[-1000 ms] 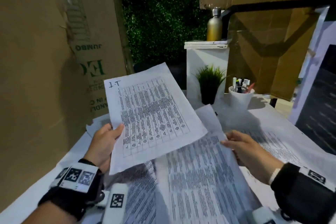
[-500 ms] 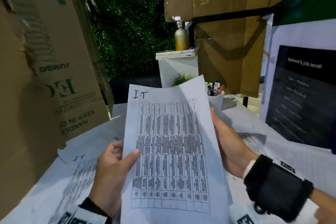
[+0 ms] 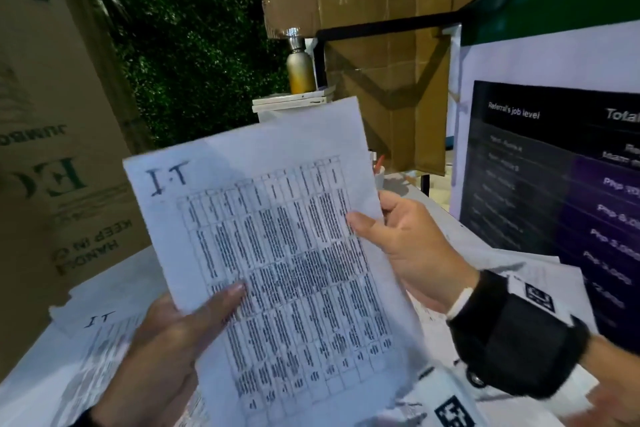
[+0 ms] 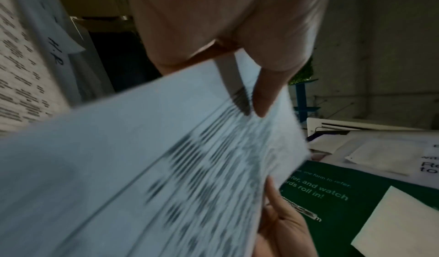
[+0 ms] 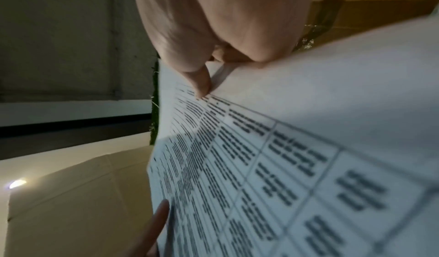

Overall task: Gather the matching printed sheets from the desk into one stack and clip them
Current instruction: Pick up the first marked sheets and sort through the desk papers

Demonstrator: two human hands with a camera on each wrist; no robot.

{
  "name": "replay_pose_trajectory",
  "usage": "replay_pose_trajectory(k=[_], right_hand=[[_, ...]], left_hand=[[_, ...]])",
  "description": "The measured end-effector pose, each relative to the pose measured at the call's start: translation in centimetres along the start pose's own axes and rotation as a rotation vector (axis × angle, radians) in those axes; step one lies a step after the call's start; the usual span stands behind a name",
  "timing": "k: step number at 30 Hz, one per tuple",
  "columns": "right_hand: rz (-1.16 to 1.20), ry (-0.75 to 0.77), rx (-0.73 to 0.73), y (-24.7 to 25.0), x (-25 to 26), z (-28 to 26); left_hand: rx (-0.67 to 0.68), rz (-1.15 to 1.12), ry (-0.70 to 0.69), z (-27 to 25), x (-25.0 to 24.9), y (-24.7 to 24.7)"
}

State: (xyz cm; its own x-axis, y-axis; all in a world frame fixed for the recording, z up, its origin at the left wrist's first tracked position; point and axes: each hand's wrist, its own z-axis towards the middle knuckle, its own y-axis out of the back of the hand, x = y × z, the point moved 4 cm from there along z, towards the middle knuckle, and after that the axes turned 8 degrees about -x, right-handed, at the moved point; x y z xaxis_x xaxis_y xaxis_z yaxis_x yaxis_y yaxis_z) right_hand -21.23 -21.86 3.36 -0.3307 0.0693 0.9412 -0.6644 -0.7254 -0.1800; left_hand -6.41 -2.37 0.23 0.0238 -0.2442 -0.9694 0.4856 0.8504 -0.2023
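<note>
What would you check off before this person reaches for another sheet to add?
1. Left hand grips the held sheet: ok, thumb on its face.
2. Right hand holds the opposite edge: ok.
3. Label readable: ok, handwritten "I.T" at the top corner.
4. Matching sheet on the desk: ok, it also reads "I.T".
5. How many sheets are in hand: cannot tell.
6. Clip within reach: cannot tell, none in view.

The held sheet [image 3: 277, 270] hides both hands' fingers behind it; its table text is blurred, and its lower edge is cut off.
</note>
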Motion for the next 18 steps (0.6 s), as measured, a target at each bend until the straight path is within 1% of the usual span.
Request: replay_pose_trajectory(k=[1,2,3,4,5,6,7,8,9,10,11,13,14,15,16,17,18], right_hand=[[0.063,0.007,-0.004,-0.1,0.4,0.0],[0.109,-0.005,0.015,-0.1,0.7,0.2],[0.126,-0.043,0.045,0.1,0.8,0.6],[0.083,-0.095,0.057,0.7,0.7,1.3],[-0.022,-0.145,0.039,1.8,0.3,2.2],[-0.187,-0.185,0.007,3.5,-0.3,3.2],[-0.4,-0.208,-0.043,5.5,-1.0,4.1],[-0.644,-0.213,-0.1,7.8,-1.8,4.9],[-0.886,-0.228,-0.129,9.9,-2.6,5.6],[-1.093,-0.266,-0.126,11.8,-3.5,5.9],[-1.254,-0.324,-0.108,13.4,-4.5,6.0],[-1.448,-0.446,-0.071,15.3,-6.1,5.9],[-1.491,-0.492,-0.045,15.7,-6.7,5.6],[-1.515,-0.527,-0.029,15.9,-7.2,5.3],[-1.539,-0.548,-0.026,15.9,-7.5,5.1],[-1.559,-0.549,-0.025,15.7,-7.8,5.0],[-1.561,-0.547,-0.027,15.5,-7.9,5.1]], left_hand=[[-0.011,0.009,0.025,-0.5,-0.3,-0.3],[-0.033,0.108,0.016,-0.8,-0.8,-0.4],[-0.038,0.178,0.03,-0.7,-0.9,-0.3],[-0.024,0.254,0.006,-0.6,-1.1,-0.1],[-0.002,0.249,-0.022,0.1,-1.1,0.4],[-0.001,0.231,-0.088,0.8,-1.5,1.1],[0.02,0.166,-0.057,1.7,-1.1,2.2],[0.015,0.121,0.017,2.4,-0.5,3.5],[-0.019,0.076,0.085,3.1,0.4,4.9],[-0.048,0.06,0.114,3.5,0.7,6.2],[-0.036,0.048,0.187,3.7,1.0,6.4],[-0.087,0.09,0.156,4.4,1.1,8.0],[-0.122,0.096,0.147,4.7,1.4,8.9],[-0.119,0.077,0.181,4.9,2.3,9.7],[-0.123,0.056,0.189,5.6,3.1,10.6],[-0.137,0.021,0.166,6.0,3.2,10.8],[-0.16,0.012,0.158,5.3,2.2,9.9]])
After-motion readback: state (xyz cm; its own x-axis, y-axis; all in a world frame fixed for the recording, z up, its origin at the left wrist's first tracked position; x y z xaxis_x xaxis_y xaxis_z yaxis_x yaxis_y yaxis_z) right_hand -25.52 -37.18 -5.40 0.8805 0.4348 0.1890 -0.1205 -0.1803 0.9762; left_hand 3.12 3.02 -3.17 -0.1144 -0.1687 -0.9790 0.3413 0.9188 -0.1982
